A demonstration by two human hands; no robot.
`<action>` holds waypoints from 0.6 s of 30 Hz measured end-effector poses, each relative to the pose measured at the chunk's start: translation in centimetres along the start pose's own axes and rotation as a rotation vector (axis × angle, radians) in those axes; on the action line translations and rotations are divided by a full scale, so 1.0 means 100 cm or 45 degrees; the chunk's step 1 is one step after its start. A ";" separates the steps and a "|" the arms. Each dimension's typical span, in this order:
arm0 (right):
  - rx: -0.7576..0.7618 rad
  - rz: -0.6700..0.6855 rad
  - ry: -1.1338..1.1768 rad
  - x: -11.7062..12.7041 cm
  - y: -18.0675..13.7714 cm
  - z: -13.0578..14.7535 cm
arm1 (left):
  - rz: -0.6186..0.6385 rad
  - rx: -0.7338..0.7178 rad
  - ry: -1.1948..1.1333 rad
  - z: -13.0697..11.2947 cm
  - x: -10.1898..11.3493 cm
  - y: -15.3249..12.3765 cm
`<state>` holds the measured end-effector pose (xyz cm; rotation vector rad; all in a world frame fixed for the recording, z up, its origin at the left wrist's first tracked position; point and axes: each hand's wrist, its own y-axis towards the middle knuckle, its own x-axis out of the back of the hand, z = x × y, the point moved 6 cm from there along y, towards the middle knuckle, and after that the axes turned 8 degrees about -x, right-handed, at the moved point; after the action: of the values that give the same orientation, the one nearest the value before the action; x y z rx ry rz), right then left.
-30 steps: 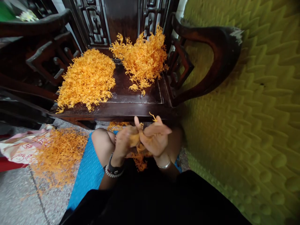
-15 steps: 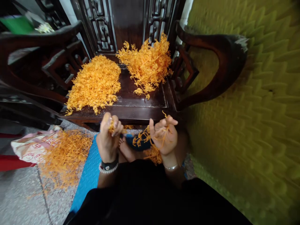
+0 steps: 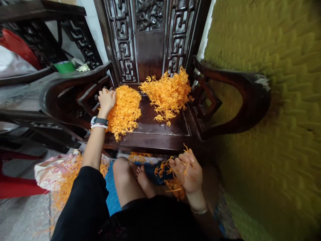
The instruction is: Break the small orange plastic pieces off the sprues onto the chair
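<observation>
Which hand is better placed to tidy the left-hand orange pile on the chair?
Probably left: the left hand touches the orange pile at its edge; the right hand is down near the lap, holding orange strands.

Glossy dark carved wood chair [image 3: 160, 132], matt orange stringy sprigs [image 3: 125, 110], speckled stone floor [image 3: 22, 214].

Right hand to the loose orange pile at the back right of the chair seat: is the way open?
Probably yes. The right hand is just before the seat, with only bare wood between it and the loose pile. It holds orange strands, though, so its grip is not free.
</observation>
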<state>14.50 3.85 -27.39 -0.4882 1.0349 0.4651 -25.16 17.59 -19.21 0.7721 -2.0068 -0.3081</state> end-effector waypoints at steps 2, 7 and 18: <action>-0.003 -0.005 -0.059 0.002 0.003 0.000 | 0.183 0.059 0.091 0.006 -0.009 -0.004; -0.012 0.004 0.006 -0.001 0.012 0.002 | 0.138 -0.049 -0.011 0.001 0.002 -0.011; 0.168 -0.001 -0.171 -0.024 0.014 0.016 | 0.302 -0.606 -0.835 -0.121 0.038 -0.174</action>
<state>13.79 5.62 -24.81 -0.3355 0.9291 0.4200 -9.45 2.89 -18.78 0.1228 -2.4509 -0.9510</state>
